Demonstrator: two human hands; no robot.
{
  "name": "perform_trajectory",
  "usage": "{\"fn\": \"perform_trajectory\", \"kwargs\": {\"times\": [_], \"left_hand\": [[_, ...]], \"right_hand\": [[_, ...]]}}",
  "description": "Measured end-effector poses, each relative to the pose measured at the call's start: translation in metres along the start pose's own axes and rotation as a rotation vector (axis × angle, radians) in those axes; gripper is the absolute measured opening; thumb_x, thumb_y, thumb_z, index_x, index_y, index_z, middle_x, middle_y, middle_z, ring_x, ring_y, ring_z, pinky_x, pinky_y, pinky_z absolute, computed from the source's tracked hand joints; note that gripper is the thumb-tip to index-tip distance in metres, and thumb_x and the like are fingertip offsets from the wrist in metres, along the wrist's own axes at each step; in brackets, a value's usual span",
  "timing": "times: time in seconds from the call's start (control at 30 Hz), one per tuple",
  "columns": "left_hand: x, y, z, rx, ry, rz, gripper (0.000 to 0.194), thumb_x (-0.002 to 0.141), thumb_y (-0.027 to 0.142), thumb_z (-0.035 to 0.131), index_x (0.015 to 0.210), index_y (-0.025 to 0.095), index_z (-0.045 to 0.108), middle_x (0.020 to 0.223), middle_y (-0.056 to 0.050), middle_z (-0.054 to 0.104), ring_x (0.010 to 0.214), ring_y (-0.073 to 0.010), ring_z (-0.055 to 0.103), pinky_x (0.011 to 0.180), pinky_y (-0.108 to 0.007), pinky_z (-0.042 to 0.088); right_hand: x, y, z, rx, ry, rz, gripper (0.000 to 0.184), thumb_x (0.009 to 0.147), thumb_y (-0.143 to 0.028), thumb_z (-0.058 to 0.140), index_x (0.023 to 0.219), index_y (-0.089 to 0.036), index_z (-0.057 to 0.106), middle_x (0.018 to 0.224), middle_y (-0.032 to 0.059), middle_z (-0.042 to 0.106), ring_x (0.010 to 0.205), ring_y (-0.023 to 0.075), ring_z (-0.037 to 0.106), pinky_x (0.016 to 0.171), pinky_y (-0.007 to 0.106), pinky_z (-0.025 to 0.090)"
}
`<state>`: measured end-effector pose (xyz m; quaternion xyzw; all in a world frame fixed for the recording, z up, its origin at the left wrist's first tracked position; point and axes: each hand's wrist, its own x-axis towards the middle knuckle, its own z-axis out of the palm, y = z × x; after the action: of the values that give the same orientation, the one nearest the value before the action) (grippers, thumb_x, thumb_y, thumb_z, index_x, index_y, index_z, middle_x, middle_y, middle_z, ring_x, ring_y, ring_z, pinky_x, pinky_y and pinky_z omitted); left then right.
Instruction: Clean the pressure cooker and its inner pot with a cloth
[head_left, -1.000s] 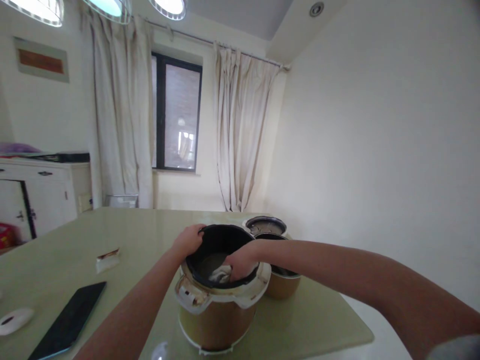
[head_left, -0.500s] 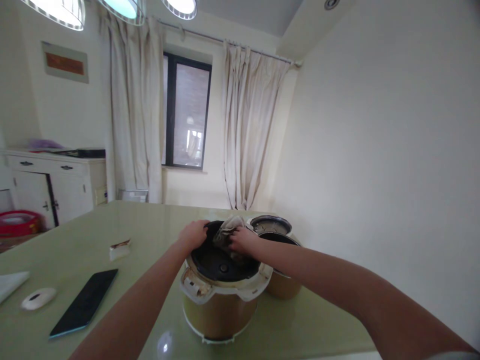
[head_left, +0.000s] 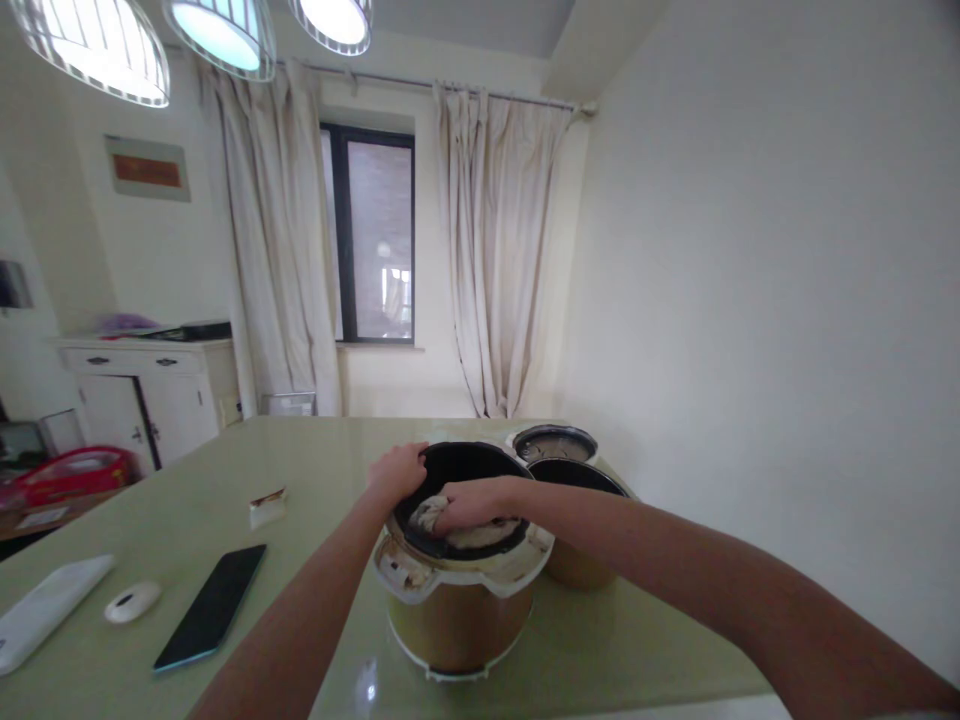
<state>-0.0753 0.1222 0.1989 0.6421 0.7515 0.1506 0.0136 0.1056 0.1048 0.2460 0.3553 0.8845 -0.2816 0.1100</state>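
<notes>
A gold-sided electric cooker (head_left: 461, 625) with a stained white rim and dark inside stands on the table in front of me. My left hand (head_left: 400, 472) grips its far left rim, fingers curled over the edge. Inside the cooker, my right hand (head_left: 474, 503) holds a crumpled pale cloth (head_left: 429, 514) low against the near side. Part of the cloth spreads under the hand, and the fingertips are hidden in it. Right behind the cooker is a gold pot (head_left: 583, 568) with a dark interior, and beyond it a round lid-like part (head_left: 556, 445).
On the pale green table (head_left: 322, 570) to the left lie a dark phone (head_left: 211, 606), a white oval object (head_left: 133, 602), a white slab-like item (head_left: 52, 610) and a small packet (head_left: 268, 508). A wall (head_left: 765, 300) rises on the right; lamps (head_left: 225, 35) hang overhead.
My right hand has brought the cloth from the cooker's far wall down to its near left inside. My left hand stays on the rim. The view has tilted up and turned slightly left.
</notes>
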Motion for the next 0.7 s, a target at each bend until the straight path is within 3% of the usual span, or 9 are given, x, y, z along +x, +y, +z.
{"fn": "perform_trajectory", "kwargs": {"times": [0.13,0.3,0.43,0.5,0.63,0.7], "left_hand": [[0.002,-0.004,0.001,0.014,0.018,0.026,0.046,0.099,0.031,0.046,0.137,0.028,0.072,0.126,-0.016,0.078,0.114,-0.0348,0.075,0.095,-0.045,0.056],[0.003,-0.003,-0.003,0.033,0.085,0.109,0.047,0.097,0.019,0.049,0.140,0.019,0.068,0.136,-0.016,0.073,0.128,-0.0298,0.067,0.108,-0.040,0.051],[-0.001,0.009,-0.012,0.075,0.120,0.363,0.057,0.089,0.003,0.047,0.137,0.023,0.070,0.138,-0.013,0.070,0.134,-0.0259,0.061,0.117,-0.038,0.044],[-0.007,0.015,-0.016,0.039,0.003,0.482,0.054,0.087,0.002,0.048,0.127,0.026,0.076,0.127,-0.009,0.076,0.128,-0.0242,0.066,0.114,-0.036,0.046],[-0.014,0.020,-0.019,-0.043,-0.480,0.625,0.035,0.084,0.010,0.059,0.106,0.028,0.081,0.115,0.001,0.082,0.113,-0.0228,0.073,0.102,-0.029,0.054],[-0.011,0.022,-0.018,0.063,-0.624,0.702,0.031,0.077,0.012,0.067,0.101,0.026,0.081,0.115,0.003,0.083,0.109,-0.0242,0.073,0.098,-0.028,0.056]], "right_hand": [[-0.008,-0.015,0.017,0.043,0.261,0.017,0.050,0.091,-0.062,0.062,0.102,-0.016,0.074,0.104,0.0131,0.077,0.093,0.0291,0.074,0.075,0.036,0.057],[-0.031,-0.017,0.034,-0.163,0.402,-0.095,0.082,0.092,-0.086,0.041,0.111,-0.013,0.072,0.112,0.0238,0.077,0.100,0.0409,0.076,0.082,0.049,0.059],[-0.048,-0.007,0.048,-0.237,0.480,-0.177,0.085,0.087,-0.091,0.048,0.123,-0.016,0.066,0.115,0.0217,0.076,0.098,0.0409,0.076,0.081,0.050,0.059],[-0.051,0.001,0.055,-0.249,0.539,-0.249,0.080,0.089,-0.088,0.051,0.124,-0.017,0.063,0.120,0.0194,0.075,0.104,0.0389,0.074,0.085,0.049,0.059],[-0.048,0.014,0.063,-0.277,0.678,-0.391,0.067,0.096,-0.078,0.051,0.125,-0.019,0.061,0.128,0.0154,0.070,0.116,0.0335,0.069,0.093,0.044,0.057],[-0.044,0.018,0.066,-0.300,0.738,-0.408,0.064,0.097,-0.077,0.052,0.124,-0.020,0.062,0.126,0.0127,0.069,0.112,0.0307,0.068,0.092,0.042,0.056]]}}
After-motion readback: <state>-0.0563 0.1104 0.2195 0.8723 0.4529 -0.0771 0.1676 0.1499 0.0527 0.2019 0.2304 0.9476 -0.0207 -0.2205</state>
